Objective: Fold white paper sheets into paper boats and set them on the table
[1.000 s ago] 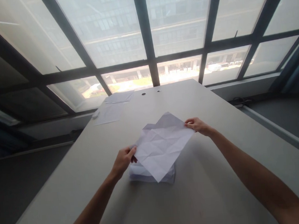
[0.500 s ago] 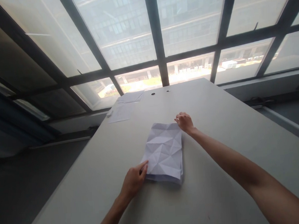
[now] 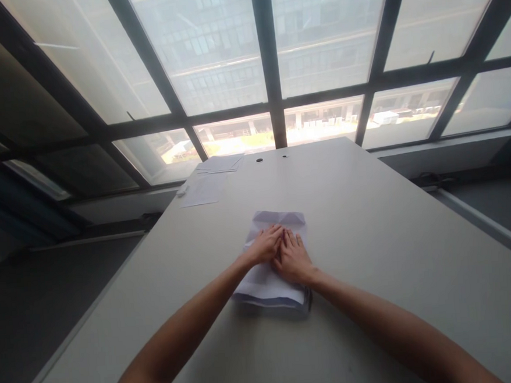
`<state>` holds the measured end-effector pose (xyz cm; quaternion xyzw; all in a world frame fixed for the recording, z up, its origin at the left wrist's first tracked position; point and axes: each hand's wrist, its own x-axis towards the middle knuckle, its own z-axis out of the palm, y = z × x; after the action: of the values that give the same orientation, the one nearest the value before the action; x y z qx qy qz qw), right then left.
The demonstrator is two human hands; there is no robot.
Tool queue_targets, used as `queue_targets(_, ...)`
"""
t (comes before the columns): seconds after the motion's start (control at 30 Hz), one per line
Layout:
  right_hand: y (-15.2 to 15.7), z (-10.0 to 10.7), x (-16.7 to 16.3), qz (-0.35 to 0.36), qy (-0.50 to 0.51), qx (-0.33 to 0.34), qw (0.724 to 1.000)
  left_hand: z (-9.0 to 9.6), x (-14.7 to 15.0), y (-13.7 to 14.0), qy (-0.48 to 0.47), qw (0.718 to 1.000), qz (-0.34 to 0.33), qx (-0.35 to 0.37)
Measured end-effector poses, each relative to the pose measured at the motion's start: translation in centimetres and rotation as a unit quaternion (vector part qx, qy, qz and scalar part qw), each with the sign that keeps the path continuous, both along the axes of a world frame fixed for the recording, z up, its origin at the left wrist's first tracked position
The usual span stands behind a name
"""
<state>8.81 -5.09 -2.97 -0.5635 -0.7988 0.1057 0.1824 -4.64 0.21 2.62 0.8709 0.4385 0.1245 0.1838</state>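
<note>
Left hand point(image 3: 266, 245) and right hand point(image 3: 294, 263) are laid palm down on the paper stack point(image 3: 271, 285), fingers extended and touching at the middle; nothing is gripped. The stack is supported by the table point(image 3: 372, 236), well apart from the loose sheets point(image 3: 199, 192) at its far left. Along its near edge, the layers are seen to be uneven and slightly raised. If pressure is applied sideways, upper layers could be slid out of line; if it is eased, edges could be lifted again by springy creases.
</note>
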Motion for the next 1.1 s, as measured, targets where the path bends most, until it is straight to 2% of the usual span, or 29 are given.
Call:
queue_targets(0.1, 0.0, -0.2, 0.6, 0.017, -0.003, 0.007, 1.000, -3.9, 0.0, 0.2, 0.065, 0.995, 0.036, 0.059)
queue_targets(0.2, 0.9, -0.3, 2.0, 0.036, -0.015, 0.015, 0.999, -5.3, -0.8, -0.3, 0.091, 0.989, 0.055, 0.104)
queue_targets(0.4, 6.8, 0.9, 7.1, -0.055, -0.065, -0.035, 0.996, -4.9, -0.5, -0.5, 0.121, 0.984, 0.064, 0.110)
queue_targets(0.5, 8.4, 2.1, 7.8, -0.084, -0.083, -0.047, 0.992, -4.8, -0.1, -0.5, 0.131, 0.983, 0.068, 0.108)
queue_targets(0.57, 7.9, 2.6, 6.7, -0.119, -0.074, -0.003, 0.990, -4.8, 0.0, -0.5, 0.137, 0.982, 0.070, 0.108)
queue_targets(0.63, 6.6, 2.6, 4.5, -0.094, -0.058, 0.046, 0.993, -4.8, 0.0, -0.6, 0.144, 0.981, 0.075, 0.106)
queue_targets(0.67, 5.8, 2.4, 3.4, -0.069, -0.054, 0.046, 0.995, -4.9, 0.0, -0.7, 0.148, 0.980, 0.077, 0.104)
queue_targets(0.73, 4.5, 1.7, 1.4, -0.034, -0.042, 0.002, 0.999, -5.1, -0.1, -0.6, 0.158, 0.979, 0.076, 0.101)
queue_targets(0.8, 3.8, 0.9, 0.3, -0.036, -0.014, -0.014, 0.999, -5.2, -0.3, -0.3, 0.162, 0.978, 0.083, 0.104)
queue_targets(0.93, 3.7, -0.2, 0.5, -0.034, 0.015, 0.024, 0.999, -5.2, -1.5, 1.3, 0.158, 0.972, 0.118, 0.126)
queue_targets(1.1, 3.5, 0.5, 0.8, -0.025, 0.008, 0.034, 0.999, -4.8, -2.5, 3.8, 0.175, 0.964, 0.164, 0.111)
